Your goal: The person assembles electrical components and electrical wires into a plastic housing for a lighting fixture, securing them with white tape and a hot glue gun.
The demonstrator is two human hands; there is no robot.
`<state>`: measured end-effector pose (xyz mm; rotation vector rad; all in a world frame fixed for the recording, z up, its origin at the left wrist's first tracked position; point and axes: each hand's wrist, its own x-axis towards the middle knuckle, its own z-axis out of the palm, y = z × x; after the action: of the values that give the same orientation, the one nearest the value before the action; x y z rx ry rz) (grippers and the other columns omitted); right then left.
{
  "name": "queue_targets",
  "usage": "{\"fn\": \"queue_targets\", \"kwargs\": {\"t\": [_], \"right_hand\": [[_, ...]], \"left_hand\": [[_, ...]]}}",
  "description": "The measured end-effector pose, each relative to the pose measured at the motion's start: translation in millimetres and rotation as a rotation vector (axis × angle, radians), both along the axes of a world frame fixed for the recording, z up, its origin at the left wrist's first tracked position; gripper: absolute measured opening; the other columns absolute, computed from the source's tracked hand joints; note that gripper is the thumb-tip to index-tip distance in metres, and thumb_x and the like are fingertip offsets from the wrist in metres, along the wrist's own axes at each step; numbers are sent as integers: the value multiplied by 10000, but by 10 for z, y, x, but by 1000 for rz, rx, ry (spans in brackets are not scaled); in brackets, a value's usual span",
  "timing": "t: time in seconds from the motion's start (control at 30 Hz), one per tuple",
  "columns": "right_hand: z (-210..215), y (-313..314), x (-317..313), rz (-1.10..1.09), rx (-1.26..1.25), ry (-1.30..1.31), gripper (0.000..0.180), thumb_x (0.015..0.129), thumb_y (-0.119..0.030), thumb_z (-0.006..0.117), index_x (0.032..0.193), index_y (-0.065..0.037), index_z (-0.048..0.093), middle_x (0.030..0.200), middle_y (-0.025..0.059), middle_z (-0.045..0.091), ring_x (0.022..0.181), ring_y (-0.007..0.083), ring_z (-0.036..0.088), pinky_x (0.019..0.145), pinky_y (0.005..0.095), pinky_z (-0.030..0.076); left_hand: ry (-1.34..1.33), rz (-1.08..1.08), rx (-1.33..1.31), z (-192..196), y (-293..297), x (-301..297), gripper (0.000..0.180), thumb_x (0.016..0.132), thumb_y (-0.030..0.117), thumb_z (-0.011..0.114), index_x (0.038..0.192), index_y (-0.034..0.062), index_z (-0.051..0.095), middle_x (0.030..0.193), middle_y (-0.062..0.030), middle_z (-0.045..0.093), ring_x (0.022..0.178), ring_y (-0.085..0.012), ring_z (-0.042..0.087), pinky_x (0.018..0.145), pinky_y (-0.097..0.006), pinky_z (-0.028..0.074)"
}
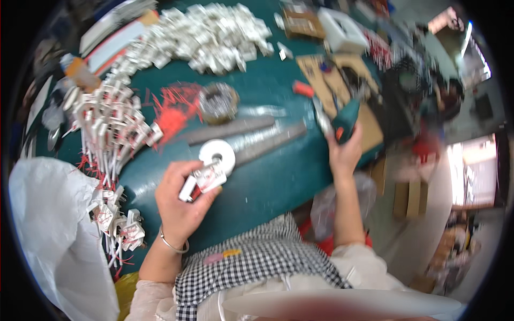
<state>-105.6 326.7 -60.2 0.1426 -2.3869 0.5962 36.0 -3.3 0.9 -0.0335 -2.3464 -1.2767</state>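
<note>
Two hands busy: left hand (179,200) fingers clamped on a small white part (202,181) just above the table (267,182) by a white ring (218,154), right hand (344,152) wrapped around a green power screwdriver (344,120), seemingly for fastening.

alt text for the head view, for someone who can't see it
Seen from above, a person's left hand holds a small white part over a green table while the right hand grips a green power tool. Heaps of similar white parts lie beyond.
</note>
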Motion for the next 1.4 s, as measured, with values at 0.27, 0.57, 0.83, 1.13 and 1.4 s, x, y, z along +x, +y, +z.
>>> {"fn": "queue_targets", "kwargs": {"t": [0.27, 0.57, 0.83, 1.13, 1.4], "right_hand": [[-32, -110, 62, -35, -31, -144, 575, 778, -134, 704, 1255, -15, 404, 1136, 234, 563, 1039, 406, 557, 863, 427, 443], [448, -573, 469, 348, -735, -7, 474, 705, 67, 715, 1101, -14, 468, 900, 41, 511, 826, 133, 508, 779, 277, 441], [762, -1077, 871, 817, -861, -136, 690, 671, 37, 722, 1274, 47, 386, 891, 67, 478, 821, 170, 471, 812, 311, 405], [726, -1216, 998, 792, -778, -175, 721, 641, 84, 717, 1280, 65, 382, 903, 86, 490, 822, 163, 475, 822, 321, 429], [672, -1195, 1013, 782, -650, -199, 739, 639, 136, 703, 1295, 70, 368, 905, 90, 495, 831, 153, 483, 842, 310, 443]], "left_hand": [[178, 93, 48, 5, -93, 82, 392, 618, 44, 792, 970, 13, 623, 876, -106, 620, 718, -204, 601, 636, -281, 480], [149, 155, -24, -11, -53, 69, 389, 625, 66, 796, 978, 27, 638, 835, -112, 621, 724, -243, 614, 656, -302, 492], [131, 162, -52, -74, -96, -1, 403, 637, 125, 812, 996, 33, 653, 884, -97, 678, 748, -171, 656, 681, -262, 506], [94, 138, 22, -130, -104, 40, 407, 642, 67, 808, 1013, 14, 648, 901, -67, 681, 766, -118, 647, 690, -236, 508], [48, 147, 19, -122, -76, 32, 402, 646, 61, 805, 1014, 10, 650, 913, -69, 678, 781, -112, 644, 704, -230, 507]]}}
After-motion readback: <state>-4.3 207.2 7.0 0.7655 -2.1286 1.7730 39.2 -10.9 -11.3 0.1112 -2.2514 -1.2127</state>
